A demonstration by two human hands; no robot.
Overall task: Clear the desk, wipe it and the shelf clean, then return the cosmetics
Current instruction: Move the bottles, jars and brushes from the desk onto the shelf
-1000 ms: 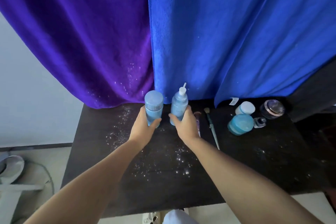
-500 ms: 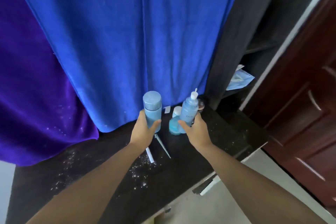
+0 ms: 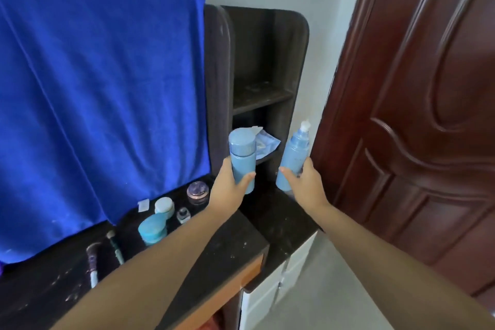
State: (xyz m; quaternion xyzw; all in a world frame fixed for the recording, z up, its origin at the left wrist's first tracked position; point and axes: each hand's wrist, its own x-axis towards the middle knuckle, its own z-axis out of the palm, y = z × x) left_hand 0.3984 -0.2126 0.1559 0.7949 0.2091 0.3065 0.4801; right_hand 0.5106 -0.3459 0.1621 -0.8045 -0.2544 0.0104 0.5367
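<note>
Holding 2 blue bottles upright off the dusty desk [image 3: 225, 246], I have my left hand [image 3: 227, 190] gripping the capped bottle [image 3: 242, 161] and my right hand [image 3: 308, 185] the pump bottle [image 3: 293, 158], near the shelf [image 3: 263, 99], so wiping can start.

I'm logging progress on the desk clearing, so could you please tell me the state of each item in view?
Capped bottle: upright, gripped in left hand.
Pump bottle: tilted slightly, gripped in right hand.
Teal jar: closed, on desk.
White-lidded jar: closed.
Two brushes: lying flat.
Shelf: dusty.
</note>
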